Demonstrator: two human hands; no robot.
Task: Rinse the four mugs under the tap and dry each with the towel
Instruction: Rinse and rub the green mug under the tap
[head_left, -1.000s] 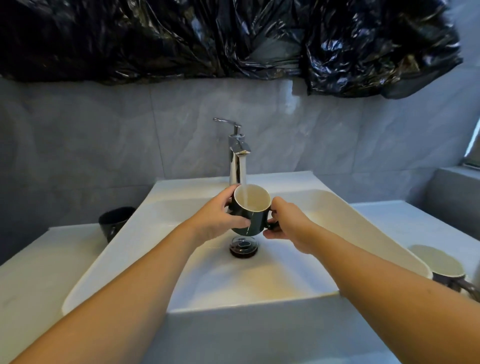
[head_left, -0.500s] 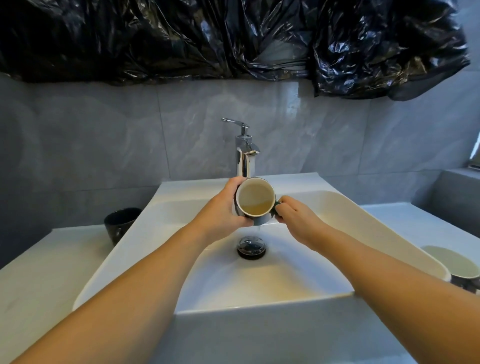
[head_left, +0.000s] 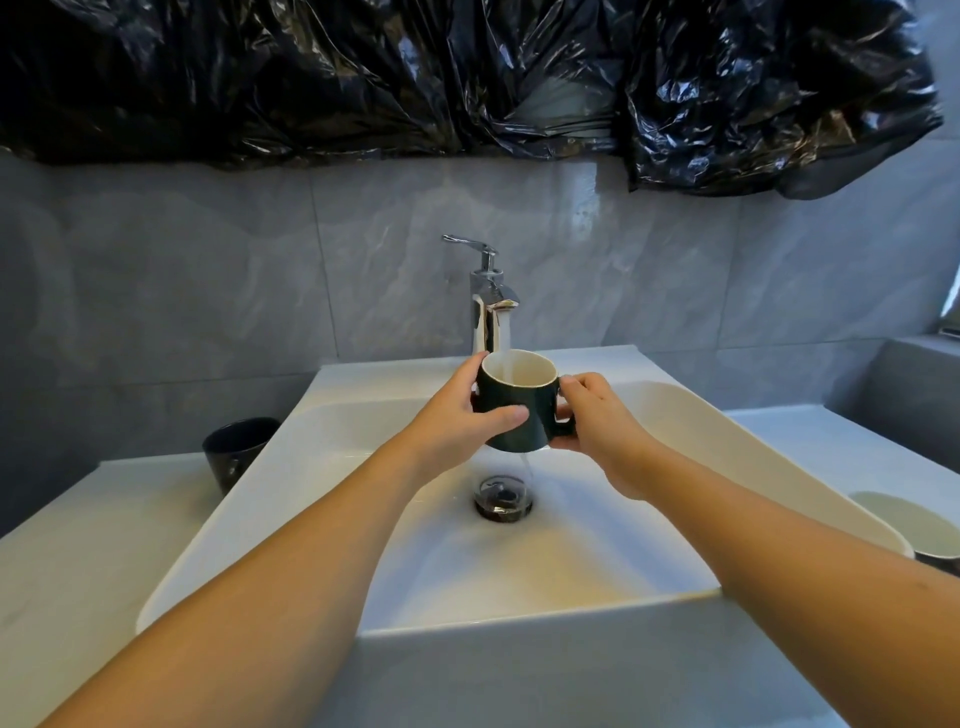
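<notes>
Dark-green mug (head_left: 514, 410) sits upright under the tap (head_left: 491, 306) btwn both hands, L hand (head_left: 457, 421) wrapped round its body, R hand (head_left: 597, 415) pinching the handle, axis vertical, so I reckon tipping comes next.

Open basin (head_left: 649, 415) around the drain (head_left: 503, 498); tap (head_left: 491, 312) behind, mugs (head_left: 236, 452) flanking.

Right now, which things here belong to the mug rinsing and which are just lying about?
Job: dark green mug held by left hand and right hand; tap; sink; black mug; mug at right.
Lying about: black plastic sheeting.
</notes>
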